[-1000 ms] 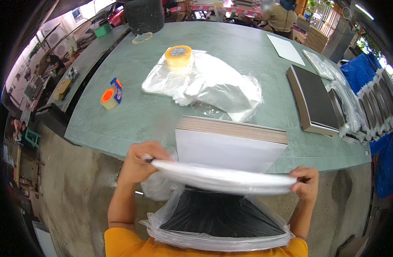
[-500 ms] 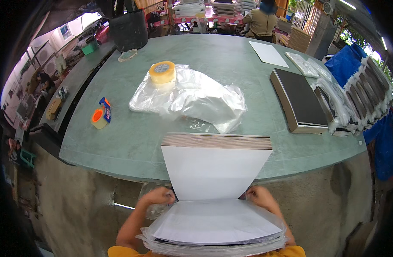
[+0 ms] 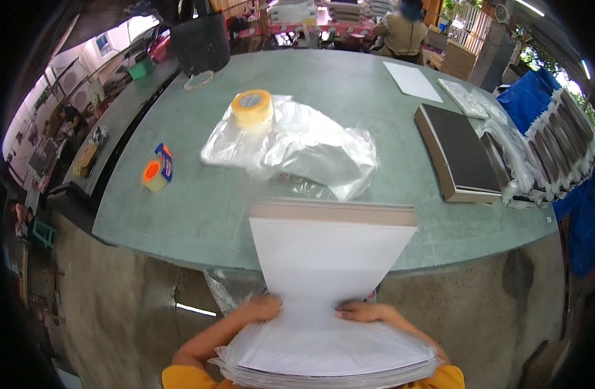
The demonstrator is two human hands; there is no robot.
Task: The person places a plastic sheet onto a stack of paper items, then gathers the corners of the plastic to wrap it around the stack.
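Note:
A thick stack of white-faced boards [image 3: 330, 249] leans from the table's near edge toward me. Its lower end meets a clear plastic bag [image 3: 226, 363] wrapped round a white-topped stack [image 3: 330, 353] close to my body. My left hand [image 3: 265, 308] is closed at the left side of the bag's mouth, its fingertips partly hidden. On the right, my right hand [image 3: 362, 311] has its fingers pressed together over the white surface at the bag's mouth. The thin plastic under the fingers is hard to make out.
On the green table [image 3: 200, 220] lie flat clear bags [image 3: 310, 146] with a tape roll [image 3: 252, 110] on them. A tape dispenser [image 3: 157, 170] stands left; a dark-topped stack [image 3: 459, 152] and wrapped bundles [image 3: 557, 149] are right. Another person [image 3: 404, 32] sits beyond the table.
Both hands have moved inward over the white surface from the sides of the stack, the right one further. The view has shifted slightly; the table things stay put.

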